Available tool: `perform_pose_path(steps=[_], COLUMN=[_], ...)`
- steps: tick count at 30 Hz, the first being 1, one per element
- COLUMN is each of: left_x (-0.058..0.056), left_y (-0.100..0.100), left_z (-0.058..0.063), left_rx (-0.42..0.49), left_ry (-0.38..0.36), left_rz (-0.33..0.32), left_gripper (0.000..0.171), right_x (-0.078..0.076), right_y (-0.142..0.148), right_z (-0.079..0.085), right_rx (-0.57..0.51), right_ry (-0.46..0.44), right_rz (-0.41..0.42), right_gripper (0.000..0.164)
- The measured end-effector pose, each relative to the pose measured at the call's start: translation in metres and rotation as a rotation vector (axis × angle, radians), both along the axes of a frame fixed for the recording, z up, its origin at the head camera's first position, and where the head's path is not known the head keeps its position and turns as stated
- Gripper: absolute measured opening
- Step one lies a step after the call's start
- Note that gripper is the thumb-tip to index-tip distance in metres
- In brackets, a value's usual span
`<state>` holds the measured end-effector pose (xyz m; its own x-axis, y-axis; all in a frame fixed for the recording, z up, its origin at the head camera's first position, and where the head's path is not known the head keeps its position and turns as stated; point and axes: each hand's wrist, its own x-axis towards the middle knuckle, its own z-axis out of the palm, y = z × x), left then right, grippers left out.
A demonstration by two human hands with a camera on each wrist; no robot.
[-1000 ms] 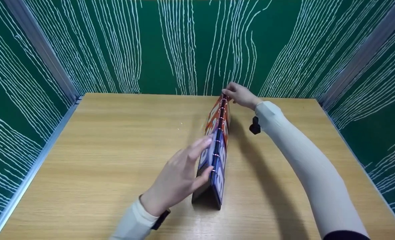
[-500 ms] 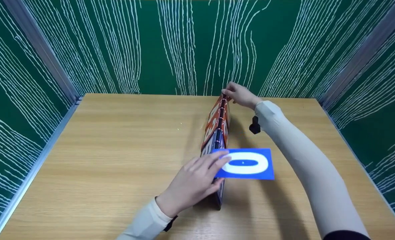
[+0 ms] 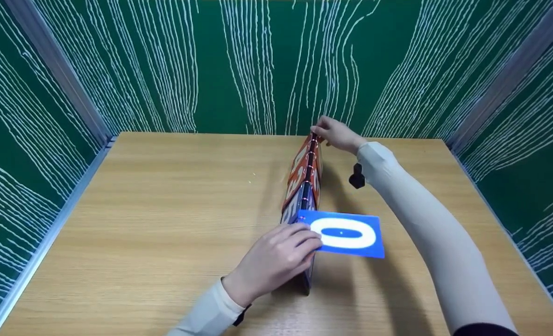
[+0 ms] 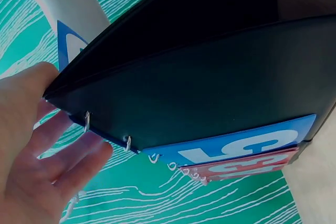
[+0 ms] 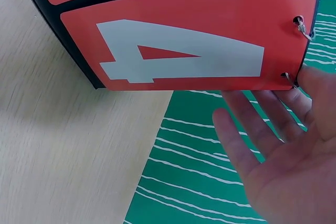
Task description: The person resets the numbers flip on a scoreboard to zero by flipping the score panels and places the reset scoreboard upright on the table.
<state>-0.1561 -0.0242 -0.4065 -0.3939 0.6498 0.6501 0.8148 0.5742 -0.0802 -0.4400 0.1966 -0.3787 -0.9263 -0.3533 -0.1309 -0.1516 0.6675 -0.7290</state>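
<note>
A tabletop flip scoreboard (image 3: 297, 173) stands as a tent on the table, its ringed ridge running away from me. Red number cards hang at its far end, blue ones nearer. My left hand (image 3: 276, 261) reaches over the near ridge and holds a blue number card (image 3: 351, 243) with a white 0 by its ringed edge. The card sticks out to the right, above the table. At the far end, my right hand (image 3: 339, 134) pinches the ridge's top corner, beside a red 4 card (image 5: 210, 69) in the right wrist view. The black end panel (image 4: 210, 82) fills the left wrist view.
The wooden table (image 3: 178, 200) extends on both sides of the scoreboard. A green wall (image 3: 211, 70) with white wavy lines rises behind its back edge, with similar panels left and right.
My left hand has come from the left side over the ridge, and the blue 0 card now juts out rightward, dipping slightly since half a second ago. The right hand has stayed in place.
</note>
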Motion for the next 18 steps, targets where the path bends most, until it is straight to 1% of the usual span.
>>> perform_pose_path(steps=[3, 7, 10, 15, 18], left_x=[0.0005, 0.0007, 0.0, -0.0019, -0.0023], left_y=[0.0016, 0.0026, 0.0028, 0.002, 0.0014], left_z=[-0.0004, -0.0021, -0.0039, -0.0054, -0.0049], left_rx=[0.011, -0.013, -0.057, -0.158, -0.203], left_ry=[0.045, 0.087, 0.097, 0.115, 0.103], left_rz=[-0.015, -0.029, -0.041, -0.046, -0.041], left_gripper=[0.017, 0.015, 0.013, 0.01, 0.01], right_x=[0.0, -0.0002, -0.0005, -0.0015, -0.0017], right_y=[-0.0004, 0.0004, 0.0008, 0.0006, 0.0006], right_z=[0.0011, 0.0006, -0.0001, -0.0004, -0.0001], right_rx=[0.007, 0.01, 0.013, 0.009, 0.0], right_ry=[-0.003, -0.003, -0.005, -0.009, -0.01], right_rz=[-0.002, 0.0, 0.002, -0.001, -0.004], right_gripper=[0.028, 0.029, 0.03, 0.031, 0.031])
